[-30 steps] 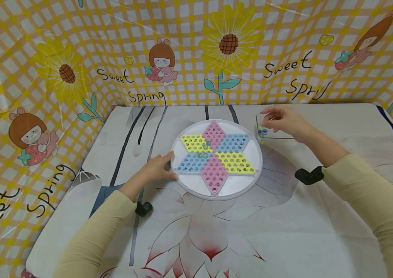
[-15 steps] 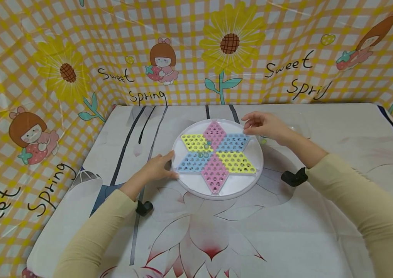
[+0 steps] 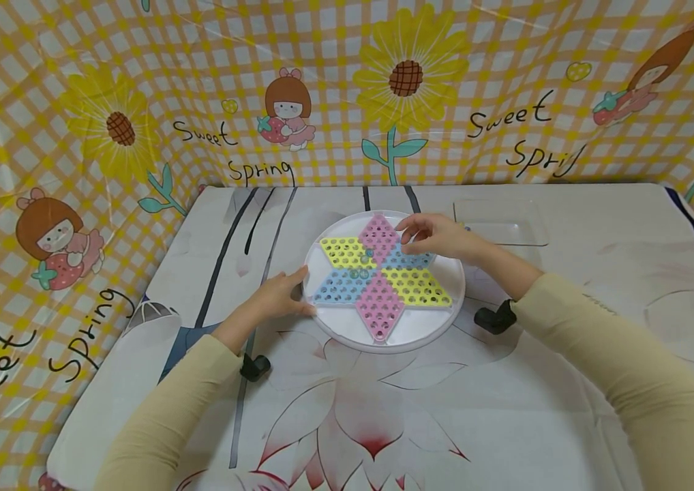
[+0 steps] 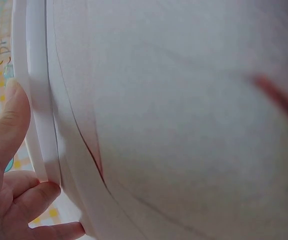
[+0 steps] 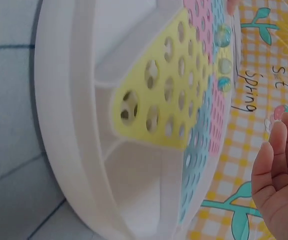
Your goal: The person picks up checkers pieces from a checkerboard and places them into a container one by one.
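A round white Chinese checkers board [image 3: 414, 331] bears a star of pink, yellow and blue perforated points. Several clear marbles [image 3: 359, 274] sit left of the star's centre; the right wrist view shows them as glassy teal balls [image 5: 224, 66]. My left hand [image 3: 276, 296] grips the board's left rim, its thumb [image 4: 16, 107] at the upper edge and fingertips against the side. Above the upper-right blue point, my right hand [image 3: 435, 235] hovers with bent fingers, its thumb side toward the star. Whether a marble is between its fingertips, I cannot tell.
A clear plastic box [image 3: 521, 235] stands behind and right of the board, partly covered by the right arm. A white mesh object [image 3: 151, 317] lies at the table's left side. A checked cloth [image 3: 335, 61] hangs behind the printed tablecloth [image 3: 322, 423].
My right hand has moved left and nearer, from over the marbles in the clear box to above the board. My left hand stays at the rim, and the board has hardly moved.
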`<state>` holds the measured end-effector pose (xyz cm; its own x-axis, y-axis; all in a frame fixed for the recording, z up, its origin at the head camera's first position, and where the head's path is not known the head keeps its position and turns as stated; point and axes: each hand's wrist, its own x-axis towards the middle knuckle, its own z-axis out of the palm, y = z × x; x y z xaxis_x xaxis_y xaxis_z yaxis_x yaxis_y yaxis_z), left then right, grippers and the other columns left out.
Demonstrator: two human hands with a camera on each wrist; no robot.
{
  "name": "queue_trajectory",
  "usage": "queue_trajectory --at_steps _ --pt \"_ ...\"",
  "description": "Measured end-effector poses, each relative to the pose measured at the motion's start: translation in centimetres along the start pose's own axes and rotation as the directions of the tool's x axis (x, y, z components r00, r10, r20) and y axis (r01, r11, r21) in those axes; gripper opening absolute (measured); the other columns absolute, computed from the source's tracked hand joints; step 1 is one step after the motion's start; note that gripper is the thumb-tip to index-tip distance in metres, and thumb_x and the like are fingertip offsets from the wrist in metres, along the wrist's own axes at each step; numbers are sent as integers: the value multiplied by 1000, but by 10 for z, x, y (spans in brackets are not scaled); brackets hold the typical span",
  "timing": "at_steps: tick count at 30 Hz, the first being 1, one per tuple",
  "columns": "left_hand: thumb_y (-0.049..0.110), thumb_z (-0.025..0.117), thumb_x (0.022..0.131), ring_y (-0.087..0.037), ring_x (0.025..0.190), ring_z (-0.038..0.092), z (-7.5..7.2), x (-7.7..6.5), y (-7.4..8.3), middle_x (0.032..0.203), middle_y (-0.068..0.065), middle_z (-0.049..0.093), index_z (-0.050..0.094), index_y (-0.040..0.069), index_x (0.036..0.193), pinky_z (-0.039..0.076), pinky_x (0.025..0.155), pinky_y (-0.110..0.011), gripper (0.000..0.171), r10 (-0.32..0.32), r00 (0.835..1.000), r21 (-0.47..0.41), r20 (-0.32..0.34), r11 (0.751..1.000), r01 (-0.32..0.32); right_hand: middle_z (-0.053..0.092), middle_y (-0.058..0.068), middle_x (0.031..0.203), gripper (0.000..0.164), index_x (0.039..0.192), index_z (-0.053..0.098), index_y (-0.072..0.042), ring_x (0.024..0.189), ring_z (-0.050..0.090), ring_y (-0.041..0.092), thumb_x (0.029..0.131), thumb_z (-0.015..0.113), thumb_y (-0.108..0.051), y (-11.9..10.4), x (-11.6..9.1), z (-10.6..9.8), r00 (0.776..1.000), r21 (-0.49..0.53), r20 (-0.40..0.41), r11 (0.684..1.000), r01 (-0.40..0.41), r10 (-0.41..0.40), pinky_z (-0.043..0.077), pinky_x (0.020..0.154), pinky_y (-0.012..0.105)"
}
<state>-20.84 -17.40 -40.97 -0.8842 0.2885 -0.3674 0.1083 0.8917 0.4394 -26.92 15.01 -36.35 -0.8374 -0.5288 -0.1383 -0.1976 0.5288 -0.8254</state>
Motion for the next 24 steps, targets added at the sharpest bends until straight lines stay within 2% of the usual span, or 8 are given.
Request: queue_trajectory --at_steps 9,17,24 --pt "40 71 77 -42 135 18 0 -1 0 145 -19 30 19 11 147 24 104 -57 92 7 1000 2 2 1000 -7 59 9 96 39 118 54 2 86 56 20 83 66 -8 1 11 18 997 16 59 999 43 -44 47 74 22" --pt "40 71 77 -42 135 18 0 0 0 145 -19 30 19 11 147 24 104 -57 92 7 1000 5 5 1000 -7 60 10 96 36 117 56 0 83 57 20 82 65 -6 -3 19 29 994 3 105 1000 11 -12 47 74 23" --pt "40 71 77 -42 135 18 0 1 0 145 -19 30 19 11 147 25 104 -57 92 10 1000 5 5 1000 -10 59 12 97 36 117 55 3 85 55 21 83 64 -6 -5 24 38 990 -27 139 1000 12 -8 46 74 23"
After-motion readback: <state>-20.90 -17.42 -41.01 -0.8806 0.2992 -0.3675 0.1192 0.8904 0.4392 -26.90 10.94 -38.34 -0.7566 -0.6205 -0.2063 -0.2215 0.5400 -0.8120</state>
